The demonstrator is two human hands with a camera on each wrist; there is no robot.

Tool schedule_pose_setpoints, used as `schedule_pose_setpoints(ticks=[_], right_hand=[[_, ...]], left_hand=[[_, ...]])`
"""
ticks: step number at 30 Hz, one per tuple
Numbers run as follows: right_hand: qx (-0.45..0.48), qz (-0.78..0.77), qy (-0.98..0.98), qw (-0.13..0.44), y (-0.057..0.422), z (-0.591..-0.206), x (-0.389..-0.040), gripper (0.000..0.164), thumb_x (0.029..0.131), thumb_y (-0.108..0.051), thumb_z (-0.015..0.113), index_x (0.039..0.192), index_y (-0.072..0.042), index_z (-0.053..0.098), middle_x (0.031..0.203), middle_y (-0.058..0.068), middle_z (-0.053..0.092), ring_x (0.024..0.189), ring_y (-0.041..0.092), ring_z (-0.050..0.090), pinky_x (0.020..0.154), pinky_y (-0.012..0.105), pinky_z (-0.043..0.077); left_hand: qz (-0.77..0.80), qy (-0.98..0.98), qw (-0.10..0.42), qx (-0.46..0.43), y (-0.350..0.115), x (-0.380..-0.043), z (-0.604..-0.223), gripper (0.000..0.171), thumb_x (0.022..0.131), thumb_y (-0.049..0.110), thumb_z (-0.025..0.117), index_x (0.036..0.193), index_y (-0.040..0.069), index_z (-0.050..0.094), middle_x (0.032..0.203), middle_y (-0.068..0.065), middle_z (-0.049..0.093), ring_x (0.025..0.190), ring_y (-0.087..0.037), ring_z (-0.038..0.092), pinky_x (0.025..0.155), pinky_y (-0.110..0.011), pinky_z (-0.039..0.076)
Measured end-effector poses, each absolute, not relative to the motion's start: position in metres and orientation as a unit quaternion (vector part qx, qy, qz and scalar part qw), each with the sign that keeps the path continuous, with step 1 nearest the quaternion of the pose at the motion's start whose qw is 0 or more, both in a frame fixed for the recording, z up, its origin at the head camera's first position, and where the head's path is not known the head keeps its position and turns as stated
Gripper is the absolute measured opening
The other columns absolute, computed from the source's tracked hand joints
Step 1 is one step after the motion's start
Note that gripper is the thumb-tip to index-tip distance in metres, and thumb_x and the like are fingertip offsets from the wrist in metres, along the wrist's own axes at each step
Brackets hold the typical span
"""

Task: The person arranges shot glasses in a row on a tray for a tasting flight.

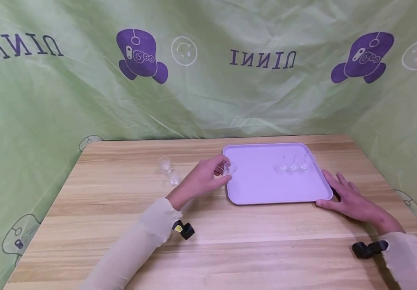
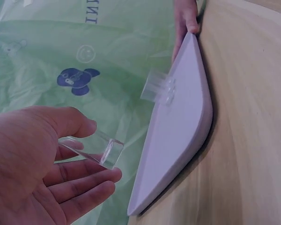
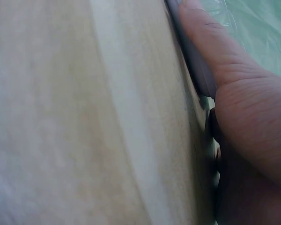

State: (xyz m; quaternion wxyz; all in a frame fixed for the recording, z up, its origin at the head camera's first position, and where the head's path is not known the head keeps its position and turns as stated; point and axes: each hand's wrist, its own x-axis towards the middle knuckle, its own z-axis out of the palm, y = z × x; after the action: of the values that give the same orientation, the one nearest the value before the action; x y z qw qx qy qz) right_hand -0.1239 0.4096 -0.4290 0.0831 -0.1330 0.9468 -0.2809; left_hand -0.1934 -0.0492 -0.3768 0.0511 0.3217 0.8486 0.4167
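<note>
In the head view my left hand point(image 1: 204, 175) holds a small clear shot glass point(image 1: 230, 168) between thumb and fingers, just above the left edge of a lilac tray point(image 1: 255, 185). The left wrist view shows this shot glass point(image 2: 111, 152) tilted, its thick base pointing away from the palm. My right hand point(image 1: 353, 201) rests against the tray's front right corner, thumb at the front edge and fingers along the right side. Three clear shot glasses point(image 1: 293, 164) stand in a row toward the tray's right side. The right wrist view shows the thumb point(image 3: 220, 47) on the tray's edge.
Two more clear shot glasses point(image 1: 173, 177) stand close together on the wooden table point(image 1: 121, 193), left of my left hand. A green printed curtain point(image 1: 201, 100) hangs behind and at both sides of the table.
</note>
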Motion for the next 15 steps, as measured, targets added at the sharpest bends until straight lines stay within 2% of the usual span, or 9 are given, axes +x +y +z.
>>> schedule_pose_setpoints(ticks=[15], right_hand=[[-0.13, -0.279, 0.947, 0.089, 0.41, -0.426, -0.123, 0.101, 0.098, -0.034, 0.069, 0.165, -0.009, -0.002, 0.165, 0.033, 0.004, 0.147, 0.057, -0.016, 0.112, 0.068, -0.02]], left_hand=[[0.411, 0.855, 0.073, 0.308, 0.004, -0.208, -0.4, 0.029, 0.097, 0.021, 0.073, 0.12, 0.008, 0.061, 0.1, -0.001, 0.068, 0.094, -0.012, 0.064, 0.08, -0.023, 0.054]])
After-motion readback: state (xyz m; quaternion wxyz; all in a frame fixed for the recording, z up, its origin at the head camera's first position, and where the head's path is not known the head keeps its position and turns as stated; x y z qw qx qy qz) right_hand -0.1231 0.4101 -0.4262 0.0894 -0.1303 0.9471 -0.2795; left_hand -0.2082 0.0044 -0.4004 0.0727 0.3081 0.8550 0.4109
